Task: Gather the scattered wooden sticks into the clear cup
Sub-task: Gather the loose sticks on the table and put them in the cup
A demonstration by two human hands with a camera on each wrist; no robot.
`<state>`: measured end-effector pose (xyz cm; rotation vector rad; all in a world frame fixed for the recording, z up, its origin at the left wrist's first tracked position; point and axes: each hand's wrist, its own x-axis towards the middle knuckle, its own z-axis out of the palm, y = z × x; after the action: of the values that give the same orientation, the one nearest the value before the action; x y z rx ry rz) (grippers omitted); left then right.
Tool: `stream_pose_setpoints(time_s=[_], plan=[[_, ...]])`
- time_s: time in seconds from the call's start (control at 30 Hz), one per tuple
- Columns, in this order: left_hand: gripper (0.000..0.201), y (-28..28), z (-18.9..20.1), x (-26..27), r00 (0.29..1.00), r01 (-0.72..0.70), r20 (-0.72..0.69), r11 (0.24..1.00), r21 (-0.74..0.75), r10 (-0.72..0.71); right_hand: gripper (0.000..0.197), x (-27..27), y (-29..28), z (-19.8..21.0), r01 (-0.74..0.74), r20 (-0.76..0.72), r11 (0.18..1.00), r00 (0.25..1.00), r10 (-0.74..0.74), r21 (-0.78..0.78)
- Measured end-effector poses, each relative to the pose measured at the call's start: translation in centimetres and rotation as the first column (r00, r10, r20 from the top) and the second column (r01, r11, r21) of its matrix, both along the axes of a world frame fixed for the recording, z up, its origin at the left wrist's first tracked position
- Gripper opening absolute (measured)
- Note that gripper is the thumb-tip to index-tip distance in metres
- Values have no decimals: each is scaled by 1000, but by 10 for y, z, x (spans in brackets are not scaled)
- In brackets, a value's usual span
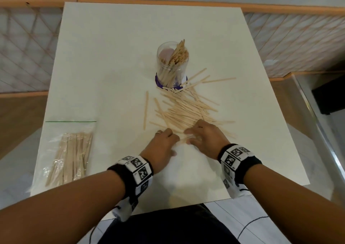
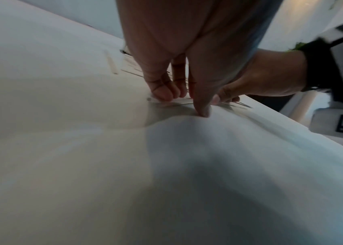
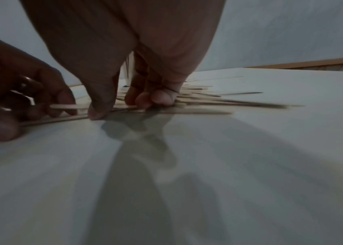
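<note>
A clear cup (image 1: 172, 64), upright at the table's middle, holds a bundle of wooden sticks. Just in front of it a loose pile of wooden sticks (image 1: 186, 111) fans out toward me. Both hands work the near edge of that pile. My left hand (image 1: 173, 142) has its fingers curled down and pinches a few sticks (image 2: 166, 99), with the thumb tip pressed on the table. My right hand (image 1: 194, 137) curls its fingers onto the pile's edge (image 3: 208, 101) and pinches sticks against its thumb (image 3: 97, 114). The two hands nearly touch.
A zip bag of more sticks (image 1: 71, 154) lies at the near left of the white table (image 1: 112, 57). One single stick (image 1: 145, 111) lies left of the pile. The table's right edge (image 1: 276, 94) borders a wooden floor and a metal rail.
</note>
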<state>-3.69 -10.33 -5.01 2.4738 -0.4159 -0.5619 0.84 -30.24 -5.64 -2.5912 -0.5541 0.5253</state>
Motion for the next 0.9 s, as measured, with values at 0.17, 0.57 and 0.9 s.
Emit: stream_pose_setpoints(time_s=[0.17,0.57,0.9], plan=[[59,23,0,27,982,-162,124,977,140,145,60,42,4,15,57,242,998,969,-47,-34],[104,43,-6,64,993,-115,-9,970,213,119,63,168,-9,15,118,-111,883,976,-188,-453],[100,20,3,89,990,-75,136,962,264,39,51,85,18,21,-60,71,947,994,87,-315]])
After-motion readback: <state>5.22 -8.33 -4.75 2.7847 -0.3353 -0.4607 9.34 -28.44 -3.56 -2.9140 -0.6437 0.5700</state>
